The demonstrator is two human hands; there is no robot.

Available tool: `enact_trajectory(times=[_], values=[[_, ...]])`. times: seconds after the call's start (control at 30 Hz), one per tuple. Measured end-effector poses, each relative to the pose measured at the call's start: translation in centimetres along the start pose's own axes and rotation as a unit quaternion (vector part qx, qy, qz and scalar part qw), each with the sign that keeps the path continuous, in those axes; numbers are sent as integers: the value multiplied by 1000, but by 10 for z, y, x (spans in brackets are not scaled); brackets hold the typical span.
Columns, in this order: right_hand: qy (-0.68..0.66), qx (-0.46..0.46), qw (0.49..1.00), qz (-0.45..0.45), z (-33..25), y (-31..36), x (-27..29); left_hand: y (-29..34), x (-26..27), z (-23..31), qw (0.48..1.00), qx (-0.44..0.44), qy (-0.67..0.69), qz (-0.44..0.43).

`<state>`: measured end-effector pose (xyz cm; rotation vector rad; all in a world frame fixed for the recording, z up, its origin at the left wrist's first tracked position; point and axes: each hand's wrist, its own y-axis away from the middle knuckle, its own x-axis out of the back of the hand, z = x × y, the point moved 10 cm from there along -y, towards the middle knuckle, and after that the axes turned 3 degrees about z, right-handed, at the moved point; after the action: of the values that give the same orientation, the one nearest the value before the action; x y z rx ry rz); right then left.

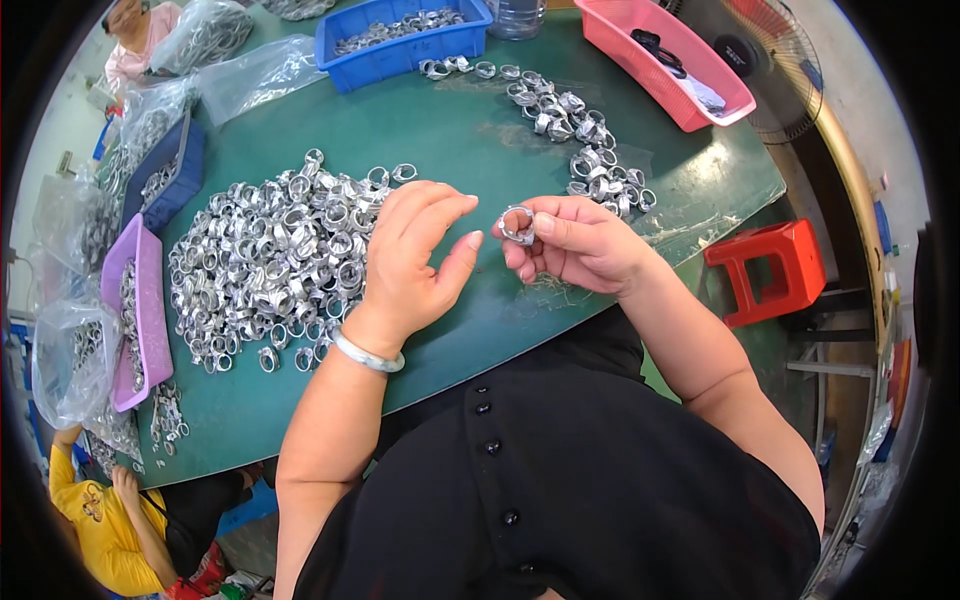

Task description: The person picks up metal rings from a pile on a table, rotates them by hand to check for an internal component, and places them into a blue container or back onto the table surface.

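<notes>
Between the thumb and fingers of my right hand (580, 243) is a silver metal ring (517, 225), held up over the table's near part. My left hand (418, 262), with a pale bangle on its wrist, hovers just left of it; its thumb and fingers are apart and nothing shows between them. Beside the left hand a large heap of similar silver rings (270, 255) spreads over the green table (470, 140). Beyond my right hand, a curved trail of rings (570, 125) runs from the far middle toward the right.
A blue bin of metal parts (400, 35) and a pink basket (665, 65) stand at the far side. A purple tray (150, 310) and bagged rings (75, 350) line the left. Two people sit at left. A red stool (770, 270) and a fan (765, 60) are at right.
</notes>
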<state>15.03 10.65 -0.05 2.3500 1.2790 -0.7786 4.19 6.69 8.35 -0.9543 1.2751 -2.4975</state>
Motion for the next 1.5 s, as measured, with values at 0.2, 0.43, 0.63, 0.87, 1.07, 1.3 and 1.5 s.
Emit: enact_trajectory(times=[0.2,0.43,0.63,0.87,1.07,1.3,1.5], values=[[-8,-4,1000,0,1,-3,-2,1,0,0,999,-1,34,-2],[-14,-8,1000,8,3,-4,-3,2,-3,0,999,-4,51,-8],[330,105,931,115,-23,-3,-5,2,-9,-4,994,31,96,-40],[554,214,796,113,-50,7,-31,6,-15,-11,991,66,101,-57],[607,263,744,96,-57,11,-45,6,-18,-9,989,60,109,-75],[599,265,748,112,-57,14,-42,6,-17,-6,991,50,95,-77],[574,260,766,129,-58,14,-37,5,-14,-5,993,43,87,-61]])
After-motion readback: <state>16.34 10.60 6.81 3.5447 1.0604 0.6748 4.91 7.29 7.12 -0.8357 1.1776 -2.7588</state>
